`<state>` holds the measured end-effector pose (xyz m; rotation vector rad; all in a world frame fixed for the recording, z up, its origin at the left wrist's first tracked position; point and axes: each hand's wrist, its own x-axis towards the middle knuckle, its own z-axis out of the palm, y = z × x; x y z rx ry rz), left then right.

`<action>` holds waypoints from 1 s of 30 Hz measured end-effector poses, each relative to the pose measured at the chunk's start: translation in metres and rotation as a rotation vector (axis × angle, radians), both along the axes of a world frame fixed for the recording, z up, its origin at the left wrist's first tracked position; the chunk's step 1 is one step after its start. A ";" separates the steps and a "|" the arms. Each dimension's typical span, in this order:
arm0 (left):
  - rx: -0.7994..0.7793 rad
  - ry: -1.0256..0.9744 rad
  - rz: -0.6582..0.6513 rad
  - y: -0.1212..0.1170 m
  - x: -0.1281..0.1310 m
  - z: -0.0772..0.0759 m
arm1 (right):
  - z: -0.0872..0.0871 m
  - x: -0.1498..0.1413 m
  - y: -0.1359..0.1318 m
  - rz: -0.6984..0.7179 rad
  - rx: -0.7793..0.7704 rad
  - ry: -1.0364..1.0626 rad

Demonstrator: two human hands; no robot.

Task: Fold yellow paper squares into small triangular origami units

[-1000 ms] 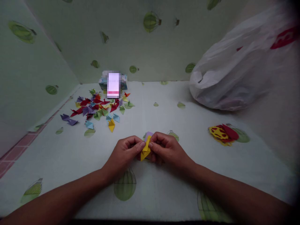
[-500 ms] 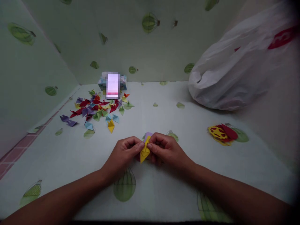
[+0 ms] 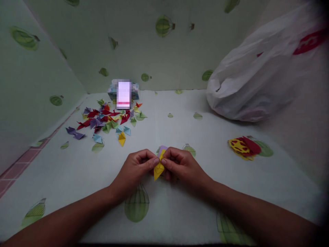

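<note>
Yellow folded paper (image 3: 159, 168), narrow, lower end pointed

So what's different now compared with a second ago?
Very little: the thumb of the right hand has edged slightly left, toward the thumb of the left hand, over the folded yellow paper. Nothing was taken up or let go; both hands hold that paper. The pile of folded papers, lit screen and white plastic bag stayed put.

Bare forearms (image 3: 77, 212), bare grip (image 3: 183, 165)
</note>
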<state>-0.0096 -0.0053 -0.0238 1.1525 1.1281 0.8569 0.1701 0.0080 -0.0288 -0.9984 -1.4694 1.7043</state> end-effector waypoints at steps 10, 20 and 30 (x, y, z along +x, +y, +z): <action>0.033 0.031 0.014 -0.002 0.001 -0.002 | -0.006 0.000 0.000 0.006 0.016 0.016; 0.123 0.135 0.017 -0.002 0.000 -0.003 | -0.006 -0.001 0.000 0.017 0.065 -0.003; 0.041 0.028 -0.029 -0.001 0.003 -0.001 | -0.007 -0.001 -0.002 -0.010 0.187 -0.068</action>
